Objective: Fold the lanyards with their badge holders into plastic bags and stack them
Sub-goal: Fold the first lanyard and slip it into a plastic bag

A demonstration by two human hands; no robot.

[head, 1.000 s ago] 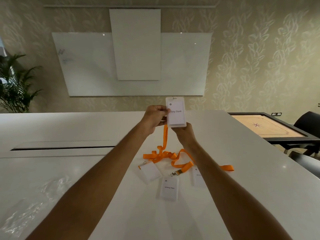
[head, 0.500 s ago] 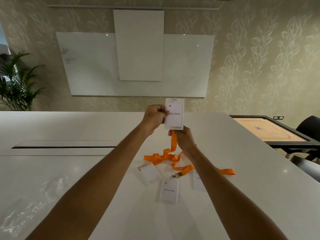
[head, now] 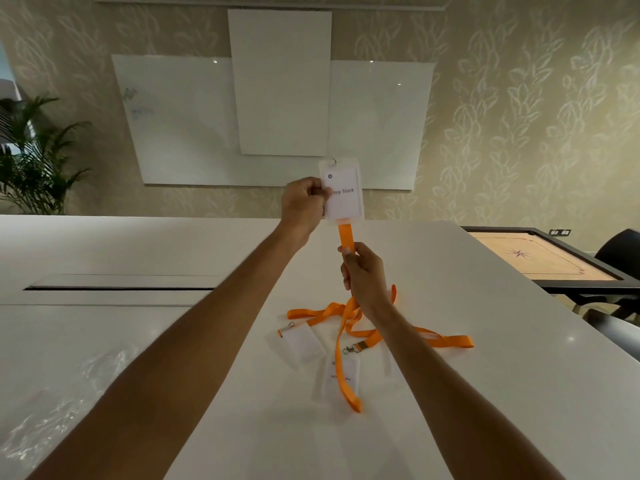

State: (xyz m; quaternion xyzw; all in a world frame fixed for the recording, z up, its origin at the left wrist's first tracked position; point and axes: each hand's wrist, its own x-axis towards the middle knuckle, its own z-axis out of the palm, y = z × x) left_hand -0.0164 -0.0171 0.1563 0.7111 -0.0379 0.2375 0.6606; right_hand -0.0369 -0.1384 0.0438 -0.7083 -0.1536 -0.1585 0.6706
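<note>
Early stage, nothing bagged or stacked: left hand (head: 304, 202) pinching raised badge holder (head: 342, 192), right hand (head: 363, 271) gripping its orange lanyard (head: 346, 237) at 6 o'clock below, plastic bags (head: 62, 407) unused at 8 o'clock.

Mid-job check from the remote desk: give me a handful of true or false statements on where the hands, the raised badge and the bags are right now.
1. The left hand holds the raised badge holder by its edge. True.
2. The right hand is idle and open. False: it pinches the orange lanyard just below the badge holder.
3. The raised badge holder is already inside a plastic bag. False: it is bare; the plastic bags lie on the white table at the left.
4. Other badge holders lie on the table. True.
5. The held lanyard's loop hangs down over a badge holder on the table. True.
</note>
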